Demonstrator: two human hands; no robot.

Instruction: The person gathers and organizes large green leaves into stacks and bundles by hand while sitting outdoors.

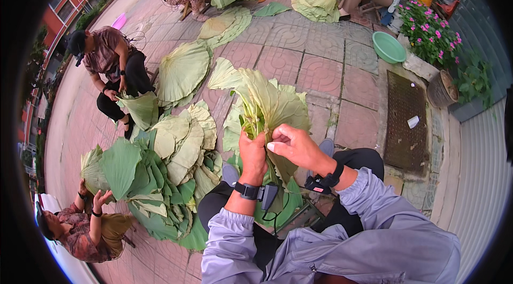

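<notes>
A gathered bundle of pale green lotus leaves (276, 101) is upright in front of me, its folds drawn together at the base. My left hand (253, 151) grips that base, thumb pressed against the stalk ends. On the bundle's right side, my right hand (290, 141) has its thumb and fingers closed at a leaf's edge by the base; whether it pinches the leaf I cannot tell. More leaf hangs down below both hands. Greener lotus leaves (290, 203) lie under me, between my knees.
To my left spreads a large heap of lotus leaves (176, 135), with a seated person (88, 232) beside it. Another person (116, 63) folds leaves farther up. More people sit at the top. A green basin (388, 47), a flower pot (442, 88) and a metal cover (405, 123) are right.
</notes>
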